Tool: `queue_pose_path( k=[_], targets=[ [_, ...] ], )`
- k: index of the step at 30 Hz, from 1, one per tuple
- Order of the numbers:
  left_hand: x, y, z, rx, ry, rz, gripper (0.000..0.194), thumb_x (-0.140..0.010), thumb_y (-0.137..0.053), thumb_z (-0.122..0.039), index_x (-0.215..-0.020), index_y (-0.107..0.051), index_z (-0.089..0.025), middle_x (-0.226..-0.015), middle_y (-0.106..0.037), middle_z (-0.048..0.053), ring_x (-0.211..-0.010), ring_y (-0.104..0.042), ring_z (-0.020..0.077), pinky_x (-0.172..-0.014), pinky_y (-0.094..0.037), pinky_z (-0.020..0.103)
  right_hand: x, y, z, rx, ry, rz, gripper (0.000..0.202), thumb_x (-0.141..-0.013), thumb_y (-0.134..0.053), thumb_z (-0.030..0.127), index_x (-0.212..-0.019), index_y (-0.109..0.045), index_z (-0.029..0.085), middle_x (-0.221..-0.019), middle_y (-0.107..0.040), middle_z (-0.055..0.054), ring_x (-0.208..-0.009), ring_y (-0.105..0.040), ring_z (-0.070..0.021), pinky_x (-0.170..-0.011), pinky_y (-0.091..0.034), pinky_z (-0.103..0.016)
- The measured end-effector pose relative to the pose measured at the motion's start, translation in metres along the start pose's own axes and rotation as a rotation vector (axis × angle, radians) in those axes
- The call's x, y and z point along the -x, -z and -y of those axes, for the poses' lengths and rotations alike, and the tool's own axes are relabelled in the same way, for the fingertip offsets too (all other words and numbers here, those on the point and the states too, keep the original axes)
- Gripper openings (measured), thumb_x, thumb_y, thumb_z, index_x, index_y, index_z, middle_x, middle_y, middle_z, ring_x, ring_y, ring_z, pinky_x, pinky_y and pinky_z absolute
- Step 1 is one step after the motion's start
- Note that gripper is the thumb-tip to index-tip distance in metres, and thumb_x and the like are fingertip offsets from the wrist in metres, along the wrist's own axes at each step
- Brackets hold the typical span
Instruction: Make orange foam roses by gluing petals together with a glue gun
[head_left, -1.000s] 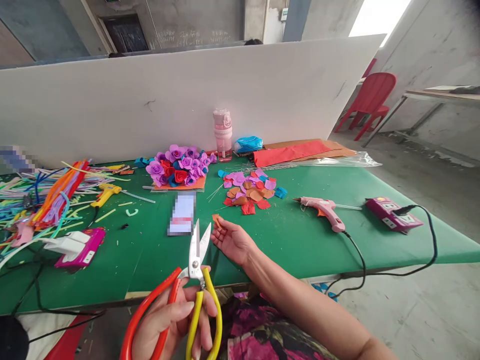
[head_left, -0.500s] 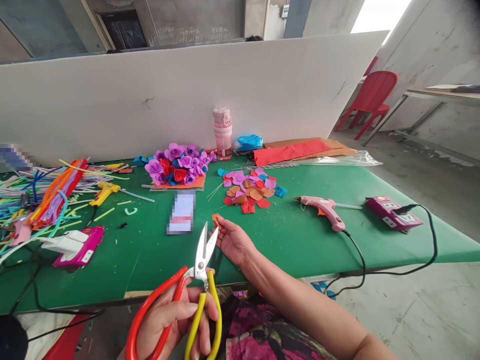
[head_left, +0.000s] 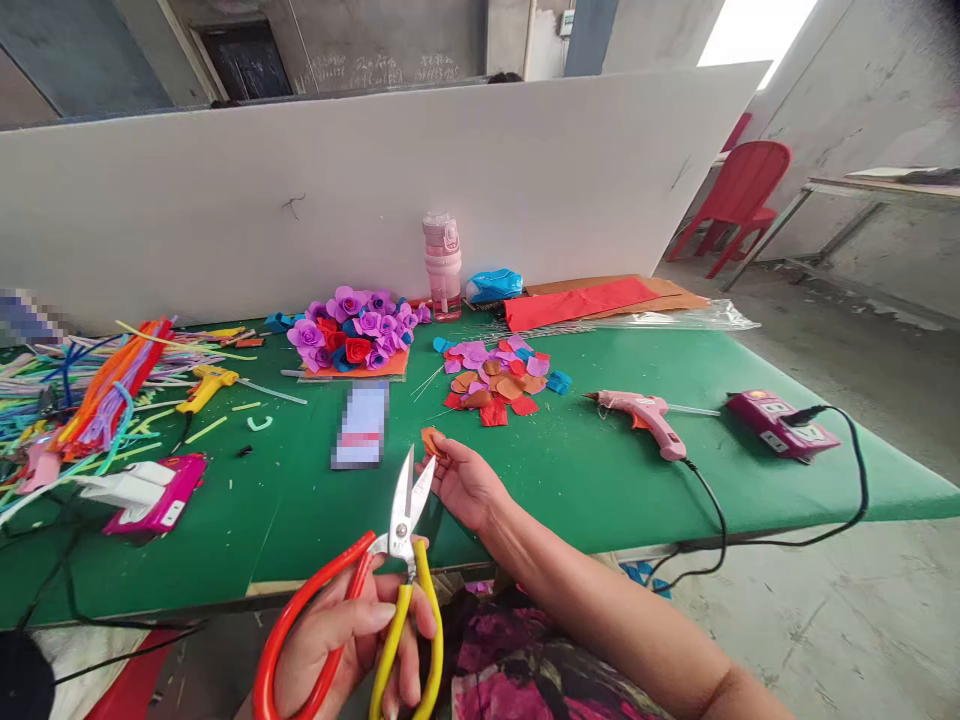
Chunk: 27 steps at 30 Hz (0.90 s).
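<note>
My left hand [head_left: 352, 635] is wrapped round the red and yellow handles of a pair of scissors [head_left: 403, 520], whose blades stand apart and point up and away from me. Just right of the blade tips, my right hand [head_left: 469, 482] pinches a small orange piece [head_left: 430, 440] between thumb and fingers. Beyond my right hand, a loose pile of purple, red, brown and blue petal pieces [head_left: 499, 380] lies on the green table [head_left: 585, 510]. A cluster of purple, red and blue flowers [head_left: 356, 330] sits farther back, left of the pile.
A pink glue gun [head_left: 649, 415] and a magenta power block [head_left: 780, 425] lie right, with black cables. At left are a yellow glue gun [head_left: 206, 387], pipe cleaners [head_left: 112, 400] and another power block [head_left: 161, 495]. A phone [head_left: 361, 425] and pink bottle [head_left: 442, 265] are centrally placed.
The view has shifted very slightly, so the table items appear a little farther left. Both hands keep nearly the same pose, with the scissors and orange piece still held.
</note>
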<state>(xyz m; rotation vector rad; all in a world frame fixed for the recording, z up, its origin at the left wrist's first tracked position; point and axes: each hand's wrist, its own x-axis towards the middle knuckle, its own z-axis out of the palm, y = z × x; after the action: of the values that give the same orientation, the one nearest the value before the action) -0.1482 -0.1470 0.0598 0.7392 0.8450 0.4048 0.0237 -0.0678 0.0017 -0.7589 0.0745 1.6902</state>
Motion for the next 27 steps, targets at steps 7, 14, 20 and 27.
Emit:
queue_pose_path(
  k=[7, 14, 20, 27],
  targets=[
    [-0.0015, -0.0006, -0.0001, 0.007, -0.024, 0.028, 0.020, -0.074, -0.059, -0.030, -0.077, -0.063, -0.010, -0.074, -0.066, 0.010, -0.050, -0.062, 0.0160, -0.039, -0.045, 0.021, 0.0008, 0.0027, -0.0043, 0.030, 0.070, 0.062, 0.016, -0.069, -0.074, 0.020, -0.067, -0.059, 0.017, -0.060, -0.066, 0.003, -0.053, -0.058, -0.0088, -0.066, -0.047, -0.024],
    [0.0016, -0.0038, -0.0015, 0.029, -0.051, -0.016, 0.017, -0.075, -0.058, -0.028, -0.082, -0.060, -0.013, -0.080, -0.067, 0.010, -0.050, -0.063, 0.0161, -0.039, -0.045, 0.022, 0.0054, 0.0038, -0.0057, 0.082, 0.132, 0.136, 0.042, -0.051, -0.087, 0.034, -0.062, -0.051, 0.018, -0.057, -0.063, 0.005, -0.050, -0.055, -0.0061, -0.054, -0.042, -0.018],
    [0.0018, 0.0001, 0.0003, 0.032, -0.073, -0.008, 0.016, -0.075, -0.059, -0.028, -0.079, -0.058, -0.013, -0.080, -0.067, 0.010, -0.052, -0.063, 0.0172, -0.041, -0.046, 0.023, 0.0032, 0.0049, -0.0056, 0.078, 0.115, 0.139, 0.043, -0.051, -0.088, 0.035, -0.064, -0.050, 0.017, -0.063, -0.066, 0.003, -0.052, -0.056, -0.0062, -0.060, -0.047, -0.020],
    [0.0030, 0.0024, -0.0016, 0.029, -0.098, -0.033, 0.014, -0.077, -0.058, -0.027, -0.082, -0.056, -0.014, -0.083, -0.068, 0.010, -0.053, -0.064, 0.0188, -0.041, -0.045, 0.024, 0.0066, 0.0038, -0.0047, 0.111, 0.109, 0.165, 0.042, -0.053, -0.088, 0.034, -0.062, -0.051, 0.017, -0.060, -0.063, 0.003, -0.052, -0.055, -0.0062, -0.059, -0.047, -0.019]
  ],
)
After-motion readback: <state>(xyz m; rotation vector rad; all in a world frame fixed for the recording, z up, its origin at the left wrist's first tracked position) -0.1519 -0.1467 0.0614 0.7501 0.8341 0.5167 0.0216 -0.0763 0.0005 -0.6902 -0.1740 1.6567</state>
